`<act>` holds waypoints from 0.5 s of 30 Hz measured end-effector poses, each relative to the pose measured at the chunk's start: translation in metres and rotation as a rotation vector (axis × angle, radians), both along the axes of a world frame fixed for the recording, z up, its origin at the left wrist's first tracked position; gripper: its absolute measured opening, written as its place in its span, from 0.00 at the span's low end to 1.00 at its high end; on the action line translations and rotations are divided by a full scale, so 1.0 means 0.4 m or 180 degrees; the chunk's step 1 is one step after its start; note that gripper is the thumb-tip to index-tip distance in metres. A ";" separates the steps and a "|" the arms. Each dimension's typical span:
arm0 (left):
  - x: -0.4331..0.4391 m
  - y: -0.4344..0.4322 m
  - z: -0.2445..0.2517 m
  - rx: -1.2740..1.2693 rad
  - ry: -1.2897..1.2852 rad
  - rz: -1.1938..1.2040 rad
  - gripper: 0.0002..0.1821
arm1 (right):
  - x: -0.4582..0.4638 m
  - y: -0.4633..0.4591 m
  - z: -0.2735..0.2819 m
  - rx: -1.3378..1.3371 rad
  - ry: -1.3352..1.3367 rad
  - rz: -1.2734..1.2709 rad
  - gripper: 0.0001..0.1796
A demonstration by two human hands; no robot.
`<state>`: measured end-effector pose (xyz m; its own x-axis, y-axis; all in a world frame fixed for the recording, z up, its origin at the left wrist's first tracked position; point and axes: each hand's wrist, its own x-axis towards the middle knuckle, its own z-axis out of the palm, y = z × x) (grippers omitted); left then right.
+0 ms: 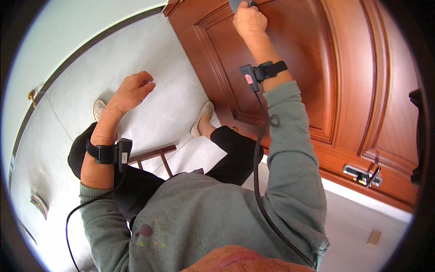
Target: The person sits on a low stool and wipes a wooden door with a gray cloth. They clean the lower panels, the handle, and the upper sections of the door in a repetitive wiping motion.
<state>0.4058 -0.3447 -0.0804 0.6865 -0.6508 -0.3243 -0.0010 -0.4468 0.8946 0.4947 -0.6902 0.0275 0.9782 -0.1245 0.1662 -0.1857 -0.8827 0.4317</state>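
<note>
A reddish-brown wooden panelled door [231,61] fills the right half of the head view. My right hand [250,21] holds a grey-blue cloth [238,4] against the upper part of the door in the picture, over a recessed panel; part of the cloth lies beyond the picture's top edge. My left hand [134,89] hangs over the pale floor with nothing in it, its fingers loosely curled and the thumb apart. Both wrists carry a black strapped device with a cable.
A metal door handle [363,175] sticks out at the lower right. Beneath me stands a dark wooden stool [153,153], partly hidden by my body. A brass-coloured doorstop [32,98] is by the skirting at left. My cables hang beside both arms.
</note>
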 end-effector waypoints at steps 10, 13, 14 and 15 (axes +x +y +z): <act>0.019 0.011 -0.054 -0.0094 -0.0403 -0.0065 0.14 | -0.195 -0.168 0.282 -0.1114 -0.0389 -0.0177 0.23; 0.027 0.014 -0.073 -0.0202 -0.0315 -0.0142 0.13 | -0.318 -0.193 0.287 -0.1529 -0.0355 -0.0164 0.23; 0.032 0.014 -0.080 -0.0231 -0.0280 -0.0173 0.13 | -0.358 -0.197 0.281 -0.1750 -0.0388 -0.0084 0.23; 0.034 0.015 -0.088 -0.0218 -0.0196 -0.0183 0.13 | -0.399 -0.200 0.277 -0.1795 -0.0295 -0.0215 0.23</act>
<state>0.4194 -0.3387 -0.1158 0.6646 -0.7089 -0.2360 -0.0808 -0.3822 0.9205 0.3352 -0.7701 0.1383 0.9493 -0.0535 0.3097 -0.2932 -0.5054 0.8115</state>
